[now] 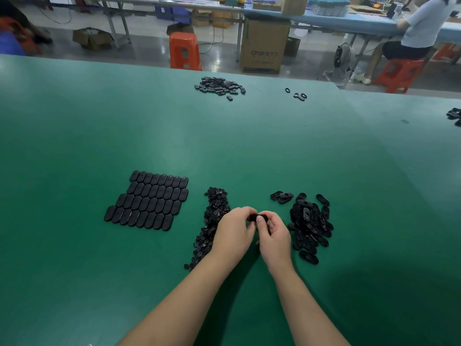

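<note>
Black oval part [259, 217] sits pinched between both hands above the green table [224, 136], left hand [233, 233] and right hand [274, 236] curled on its ends. Small-parts strip [212, 216] touches the left hand; oval heap [310, 224] lies just beside the right. Laid-out grid [149, 199] is well apart leftward. Bare green table stretches ahead to the far pile [219, 86] near the back edge.
</note>
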Tool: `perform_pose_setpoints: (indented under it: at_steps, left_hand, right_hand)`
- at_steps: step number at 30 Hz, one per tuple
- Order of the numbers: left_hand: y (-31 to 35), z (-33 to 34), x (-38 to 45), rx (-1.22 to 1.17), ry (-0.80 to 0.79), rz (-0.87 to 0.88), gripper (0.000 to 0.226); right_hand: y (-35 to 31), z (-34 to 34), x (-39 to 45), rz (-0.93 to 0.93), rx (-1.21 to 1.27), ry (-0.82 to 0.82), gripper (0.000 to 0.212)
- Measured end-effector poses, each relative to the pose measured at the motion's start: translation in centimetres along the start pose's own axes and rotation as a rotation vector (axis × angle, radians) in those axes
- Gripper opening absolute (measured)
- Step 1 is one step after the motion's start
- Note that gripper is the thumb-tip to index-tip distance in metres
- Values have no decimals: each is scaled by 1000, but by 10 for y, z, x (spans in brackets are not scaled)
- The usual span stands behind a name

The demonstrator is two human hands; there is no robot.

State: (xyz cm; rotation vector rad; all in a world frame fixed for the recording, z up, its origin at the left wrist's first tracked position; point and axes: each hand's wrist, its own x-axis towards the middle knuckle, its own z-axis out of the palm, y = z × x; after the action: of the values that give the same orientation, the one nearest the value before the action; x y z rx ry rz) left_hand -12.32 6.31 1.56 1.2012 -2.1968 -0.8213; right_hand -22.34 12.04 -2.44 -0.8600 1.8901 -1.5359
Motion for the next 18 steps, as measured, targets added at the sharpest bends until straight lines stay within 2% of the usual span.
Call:
perform_pose_setpoints:
  at_steps: [6, 9, 11, 13, 16, 18]
  left_hand:
    - [-14, -5, -4, 356, 97, 327, 14]
    - [-22, -10, 2, 402, 172, 376, 10]
    - [-28, -18, 9, 376, 242, 264, 13]
    - [-41, -32, 21, 353, 311, 73, 18]
    - [-69, -61, 40, 426, 327, -208, 29]
    - [-88, -80, 49, 455, 364, -324, 31]
  right_hand:
    - [-4, -2, -1, 29, 48, -30, 16]
    - [-6, -1, -3, 37, 96, -33, 19]
    - [-6, -1, -3, 43, 105, -34, 20]
    - [-5, -1, -4, 38, 74, -47, 19]
    - [-5, -1, -4, 32, 21, -72, 17]
    - [-5, -1, -3, 31, -5, -80, 16]
